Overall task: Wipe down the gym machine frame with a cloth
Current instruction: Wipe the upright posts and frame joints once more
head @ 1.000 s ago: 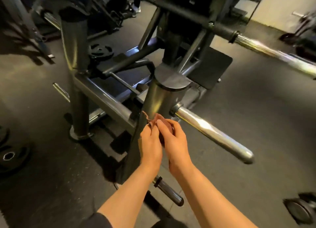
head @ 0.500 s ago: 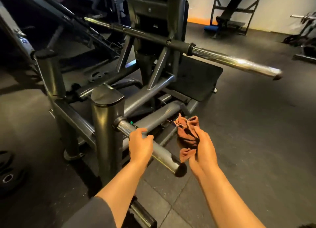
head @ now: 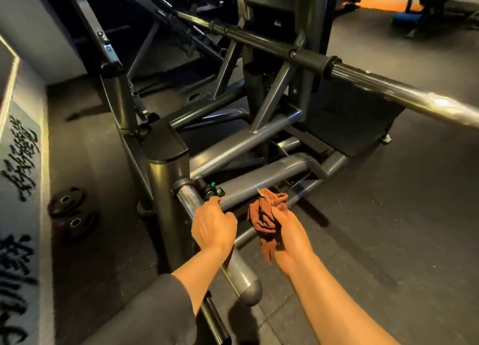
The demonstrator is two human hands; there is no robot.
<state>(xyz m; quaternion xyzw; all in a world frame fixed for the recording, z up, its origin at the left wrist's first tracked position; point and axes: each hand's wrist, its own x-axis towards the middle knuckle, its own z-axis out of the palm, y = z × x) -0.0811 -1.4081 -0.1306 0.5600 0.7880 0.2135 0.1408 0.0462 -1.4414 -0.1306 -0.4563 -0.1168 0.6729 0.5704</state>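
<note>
A dark grey gym machine frame (head: 246, 147) of welded tubes fills the middle of the view. From its near upright post (head: 166, 179) a shiny weight horn (head: 241, 272) sticks out toward me. My left hand (head: 213, 226) is wrapped around that horn close to the post. My right hand (head: 287, 230) hangs just right of it, holding a crumpled rust-brown cloth (head: 264, 216). The cloth is bunched above the hand and touches no part of the frame.
A long chrome bar (head: 404, 93) juts out at upper right, above my right arm. Black weight plates (head: 68, 210) lie on the rubber floor at left beside a lettered mat (head: 18, 189). A bench frame (head: 435, 5) stands far back right.
My view has moved closer and leftward around the machine. The left hand has gone from the cloth to gripping the weight horn. The right hand keeps the cloth, now beside the horn.
</note>
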